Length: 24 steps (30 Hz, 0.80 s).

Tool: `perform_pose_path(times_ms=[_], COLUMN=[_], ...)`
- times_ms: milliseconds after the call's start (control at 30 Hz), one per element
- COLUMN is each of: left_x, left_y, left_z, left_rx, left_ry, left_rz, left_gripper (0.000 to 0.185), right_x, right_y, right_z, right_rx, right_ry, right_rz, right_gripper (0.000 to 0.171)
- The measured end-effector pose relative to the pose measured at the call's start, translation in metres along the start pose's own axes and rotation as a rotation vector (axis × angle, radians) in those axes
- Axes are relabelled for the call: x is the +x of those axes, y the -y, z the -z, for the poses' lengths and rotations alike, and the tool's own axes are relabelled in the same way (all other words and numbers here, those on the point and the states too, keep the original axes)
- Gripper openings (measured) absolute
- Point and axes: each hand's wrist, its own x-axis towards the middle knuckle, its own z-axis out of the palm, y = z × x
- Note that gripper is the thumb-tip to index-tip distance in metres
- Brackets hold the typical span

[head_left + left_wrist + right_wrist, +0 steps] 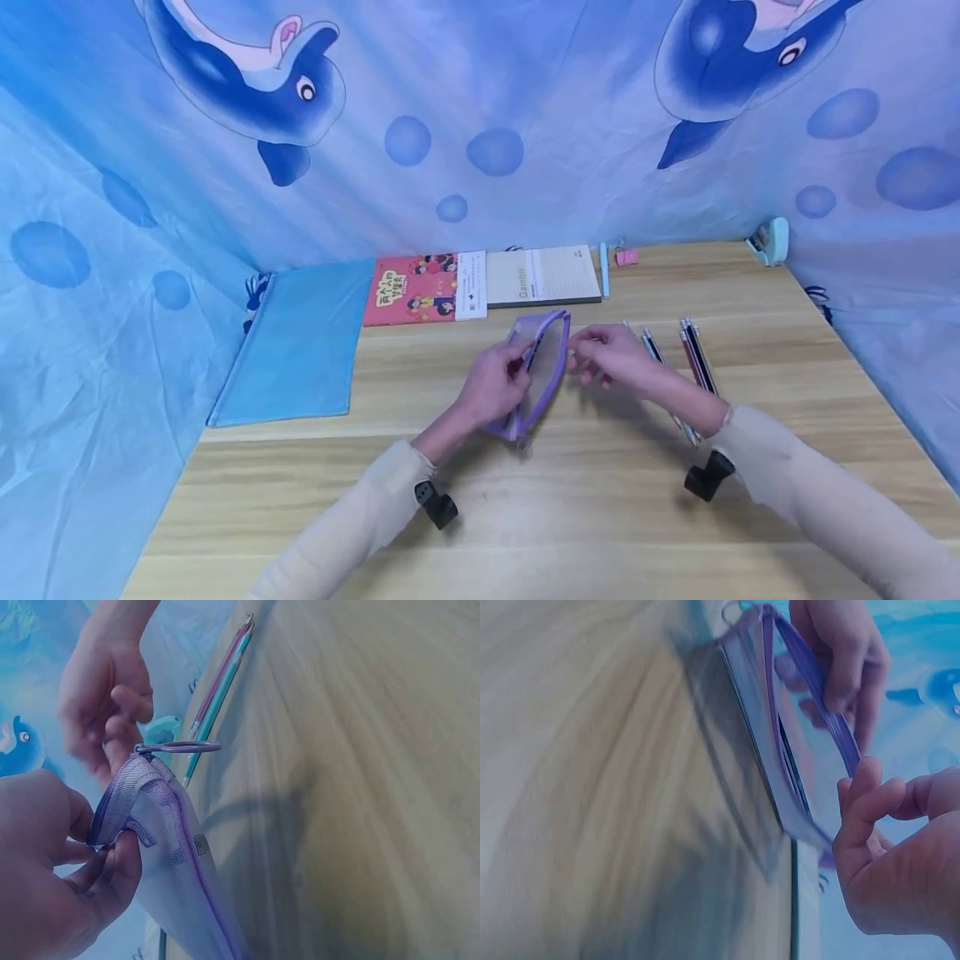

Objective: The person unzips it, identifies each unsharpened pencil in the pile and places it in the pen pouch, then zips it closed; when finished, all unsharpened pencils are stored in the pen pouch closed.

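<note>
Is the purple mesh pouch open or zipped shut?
Open: on the pouch, the purple edges stand apart, the left hand gripping one side.

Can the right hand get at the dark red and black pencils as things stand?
Probably yes. The pencils lie close by, far ends uncovered. The right forearm overlaps their near ends in the head view, so the right hand would likely have to draw back first.
</note>
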Motion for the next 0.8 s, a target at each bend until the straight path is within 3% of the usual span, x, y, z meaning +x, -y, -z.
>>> perform_pose_path(times_ms=[267,533,800], left_x=[0.002,0.001,0.002], left_y=[0.001,0.002,0.003], left_z=[0.007,0.01,0.006], left_rx=[-0.006,0.033,0.031], left_ry=[-0.007,-0.042,-0.03], left_rz=[0.029,0.046,0.018], left_gripper=[0.054,0.053,0.052], right_x=[-0.008,-0.014,-0.024], right_y=[-0.006,-0.014,-0.02], right_z=[0.042,0.068,0.101], right_rx=[-0.037,-0.087,-0.161], right_ry=[-0.066,-0.113,-0.118], right_rz=[-0.046,-0.047,-0.053], right_gripper=[0.041,0.042,0.042])
